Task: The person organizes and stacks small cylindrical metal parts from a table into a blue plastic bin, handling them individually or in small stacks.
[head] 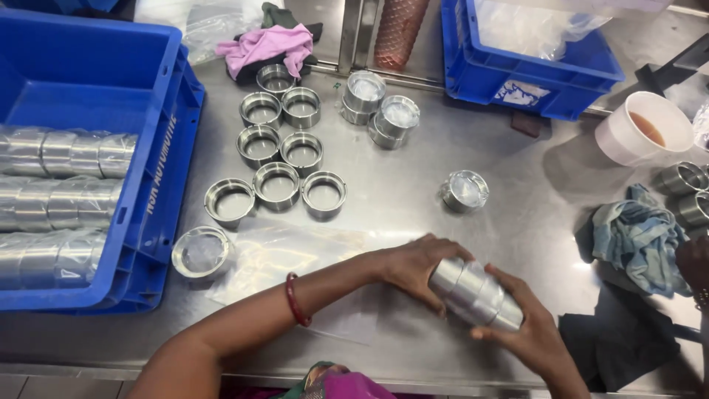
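My left hand [410, 267] and my right hand [526, 334] together grip a short stack of shiny metal rings wrapped in clear plastic [475, 292], held tilted just above the steel table [443, 170]. The left hand holds its upper left end, the right hand its lower right end. A red bangle [297, 300] sits on my left forearm. Flat clear plastic bags [295, 255] lie under that forearm. Several bare metal rings [278, 185] stand in rows on the table beyond. One wrapped ring [464, 191] lies alone above my hands.
A blue crate [159, 170] at left holds rows of wrapped ring stacks [52, 203]. Another blue crate [543, 74] stands at the back right. A white cup of brown liquid [642, 127], a blue-grey cloth [639, 236], a pink cloth [267, 44] and another person's hand [694, 262] are nearby.
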